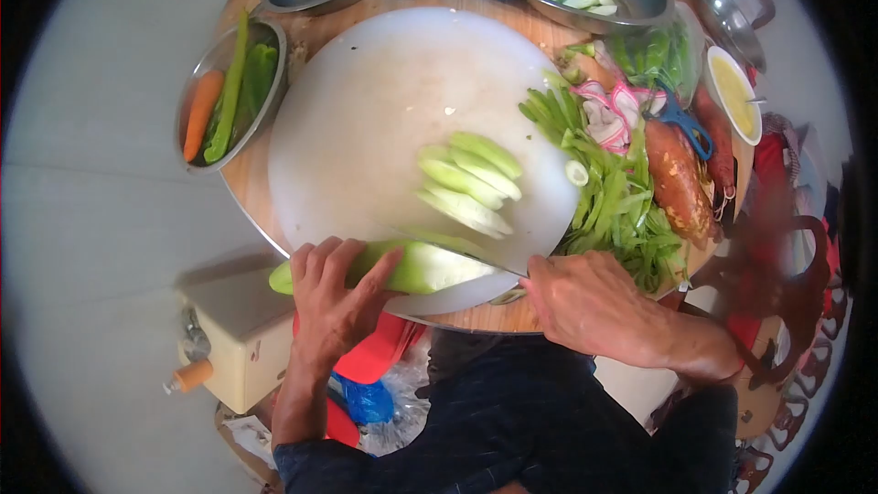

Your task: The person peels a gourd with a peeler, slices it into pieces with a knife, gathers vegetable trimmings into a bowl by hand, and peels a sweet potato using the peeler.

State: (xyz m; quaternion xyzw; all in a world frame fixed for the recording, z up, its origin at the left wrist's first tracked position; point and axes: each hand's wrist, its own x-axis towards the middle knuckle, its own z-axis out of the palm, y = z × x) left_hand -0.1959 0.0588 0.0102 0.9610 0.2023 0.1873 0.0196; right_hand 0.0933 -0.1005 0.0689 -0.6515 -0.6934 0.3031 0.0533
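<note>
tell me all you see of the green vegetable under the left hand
The vegetable is long, with smooth-looking green skin, a rounded end at picture left and a slanted, pale cut face at the other. It lies along the near edge of the board. The left hand grips it from above; the knife in the right hand is at its cut end.

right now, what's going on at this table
A person's left hand holds a long green vegetable at the near edge of the round white board. The right hand grips a knife, its blade at the vegetable's pale end. Several cut slices lie further in on the board, and green strips are heaped along its right side.
</note>
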